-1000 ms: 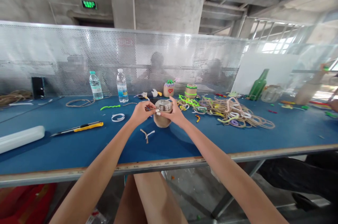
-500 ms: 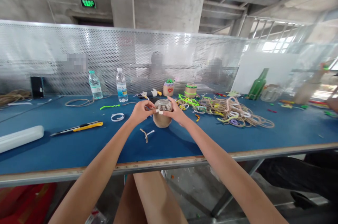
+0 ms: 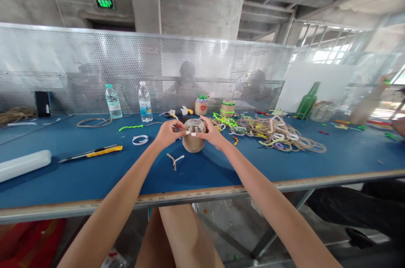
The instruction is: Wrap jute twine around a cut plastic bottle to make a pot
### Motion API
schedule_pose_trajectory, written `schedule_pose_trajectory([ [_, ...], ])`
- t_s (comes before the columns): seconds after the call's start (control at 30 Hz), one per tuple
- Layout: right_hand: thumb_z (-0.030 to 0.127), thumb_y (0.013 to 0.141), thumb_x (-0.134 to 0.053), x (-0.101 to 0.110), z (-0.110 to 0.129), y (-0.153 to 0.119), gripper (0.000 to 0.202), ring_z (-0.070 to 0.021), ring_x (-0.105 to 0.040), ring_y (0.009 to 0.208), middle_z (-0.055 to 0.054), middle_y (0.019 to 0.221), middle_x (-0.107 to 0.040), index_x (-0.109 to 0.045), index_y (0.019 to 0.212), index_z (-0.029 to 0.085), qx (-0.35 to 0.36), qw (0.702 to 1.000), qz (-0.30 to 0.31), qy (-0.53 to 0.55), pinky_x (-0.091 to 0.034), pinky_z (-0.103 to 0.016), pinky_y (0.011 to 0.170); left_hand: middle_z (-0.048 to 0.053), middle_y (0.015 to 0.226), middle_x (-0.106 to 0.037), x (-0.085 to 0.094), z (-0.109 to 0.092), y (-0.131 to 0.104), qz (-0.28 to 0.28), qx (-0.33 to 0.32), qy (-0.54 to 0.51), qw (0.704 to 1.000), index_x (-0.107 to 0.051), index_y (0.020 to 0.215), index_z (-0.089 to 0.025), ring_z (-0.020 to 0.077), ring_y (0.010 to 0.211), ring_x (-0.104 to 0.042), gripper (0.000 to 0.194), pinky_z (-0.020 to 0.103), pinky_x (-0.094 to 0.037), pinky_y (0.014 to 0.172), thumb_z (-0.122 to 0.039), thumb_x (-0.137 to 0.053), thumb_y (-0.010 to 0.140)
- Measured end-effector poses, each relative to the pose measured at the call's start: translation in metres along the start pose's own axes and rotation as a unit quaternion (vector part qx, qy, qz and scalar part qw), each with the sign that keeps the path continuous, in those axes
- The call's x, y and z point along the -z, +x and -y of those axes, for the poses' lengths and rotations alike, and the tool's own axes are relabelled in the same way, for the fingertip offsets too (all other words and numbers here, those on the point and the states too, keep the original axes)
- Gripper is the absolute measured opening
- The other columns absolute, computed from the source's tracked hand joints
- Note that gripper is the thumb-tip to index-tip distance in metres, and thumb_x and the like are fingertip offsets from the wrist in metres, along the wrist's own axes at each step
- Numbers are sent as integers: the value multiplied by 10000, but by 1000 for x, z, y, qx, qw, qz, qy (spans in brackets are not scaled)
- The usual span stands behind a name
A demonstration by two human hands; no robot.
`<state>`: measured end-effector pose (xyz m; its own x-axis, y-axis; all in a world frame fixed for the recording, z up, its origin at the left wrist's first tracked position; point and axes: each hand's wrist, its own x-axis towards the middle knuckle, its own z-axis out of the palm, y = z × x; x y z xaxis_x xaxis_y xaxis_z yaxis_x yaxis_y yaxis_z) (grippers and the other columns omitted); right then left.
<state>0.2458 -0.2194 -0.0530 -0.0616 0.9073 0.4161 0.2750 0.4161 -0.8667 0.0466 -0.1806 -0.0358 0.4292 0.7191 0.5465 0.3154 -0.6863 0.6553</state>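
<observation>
A glass jar [image 3: 193,145] with tan twine wound round its sides stands on the blue table in front of me, its bare glass end facing up. My left hand [image 3: 172,132] grips the jar's left upper side, thumb and fingers bent in close to the glass. On the opposite side, my right hand [image 3: 209,132] wraps the jar, with its thumb across the near face. Both thumb tips nearly meet there. Whether a twine end is pinched in the left fingers, I cannot tell. Nearer me lies a small piece of twine with a white strip [image 3: 175,161].
Left are a utility knife [image 3: 104,151], a white case [image 3: 25,166], a white strip coil [image 3: 140,140] and two water bottles [image 3: 145,103]. A twine heap [image 3: 284,133] spreads right, below two decorated jars [image 3: 201,107]. A green bottle [image 3: 308,101] stands farther right, before a perforated metal screen [image 3: 126,57].
Both hands keep their hold on the jar, with hardly any finger movement. The whole view has shifted very slightly.
</observation>
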Motion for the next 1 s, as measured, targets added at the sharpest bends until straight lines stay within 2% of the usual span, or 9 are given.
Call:
schedule_pose_trajectory([
  [0.17,477,571,-795,-10,2,-2,1000,-275,-345,1364,-128,1458,-348,-301,1398,206,14,998,-43,-38,-278,-430,1141,-12,758,-607,0,0,0,0,5,8,1000,-605,828,-107,92,620,-571,117,228,-502,576,-196,-680,841],
  [0.33,471,568,-789,-8,1,-1,964,-294,-443,1272,-149,1357,-445,-333,1367,179,9,997,-55,-53,-333,-457,1092,-19,725,-605,-1,-1,-1,16,-2,10,1000,-608,808,-104,85,594,-566,134,223,-502,565,-213,-668,857],
  [0.5,465,569,-791,-2,0,0,923,-281,-479,1244,-117,1319,-486,-363,1346,210,9,998,-40,-47,-376,-435,1061,-24,697,-603,-1,-2,-1,24,-8,15,1000,-613,795,-106,72,541,-539,166,207,-481,526,-248,-663,864],
  [0.63,449,601,-769,-6,-1,0,875,-266,-468,1258,-108,1345,-469,-361,1341,222,17,998,-45,-46,-373,-421,1070,-14,719,-613,-1,-2,-1,21,-17,20,999,-613,792,-107,86,584,-563,175,227,-500,563,-259,-662,865],
  [0.77,468,598,-769,-9,-3,0,912,-283,-440,1272,-129,1376,-431,-334,1358,214,22,996,-69,-57,-345,-447,1082,-6,736,-618,-2,-1,0,16,-24,24,999,-614,792,-109,98,625,-581,178,238,-508,584,-264,-662,863],
  [1.0,452,579,-792,3,-9,5,947,-278,-521,1184,-120,1285,-514,-332,1370,209,22,997,-56,-57,-417,-449,1021,-12,728,-619,-3,0,0,21,-20,21,999,-615,797,-108,87,583,-568,184,230,-501,565,-273,-660,867],
])
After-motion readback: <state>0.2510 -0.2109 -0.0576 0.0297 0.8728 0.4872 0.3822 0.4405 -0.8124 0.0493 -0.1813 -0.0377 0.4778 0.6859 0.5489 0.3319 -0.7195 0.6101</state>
